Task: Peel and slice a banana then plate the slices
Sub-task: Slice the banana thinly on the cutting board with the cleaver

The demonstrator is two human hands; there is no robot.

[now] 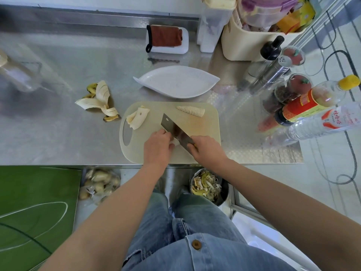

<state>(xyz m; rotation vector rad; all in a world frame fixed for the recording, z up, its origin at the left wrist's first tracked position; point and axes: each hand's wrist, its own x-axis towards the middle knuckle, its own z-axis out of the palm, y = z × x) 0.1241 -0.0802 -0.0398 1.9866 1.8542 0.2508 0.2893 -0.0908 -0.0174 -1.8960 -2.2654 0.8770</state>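
Note:
A beige cutting board [207, 118] lies on the steel counter. My right hand [205, 149] grips the handle of a cleaver [173, 128], blade angled up-left over the board. My left hand [158, 147] presses a piece of peeled banana [175, 142], mostly hidden under the fingers and right against the blade. A row of cut banana slices [191, 110] rests at the board's far edge. Pieces of peel [136, 118] lie on the board's left part. A white leaf-shaped plate [175, 82], with nothing on it, stands just beyond the board.
A spread banana peel [99, 101] lies on the counter left of the board. Bottles and spice jars [289, 90] crowd the right side. A white dish with a brown cloth [166, 39] sits at the back. A scrap bowl [208, 185] stands below the counter edge.

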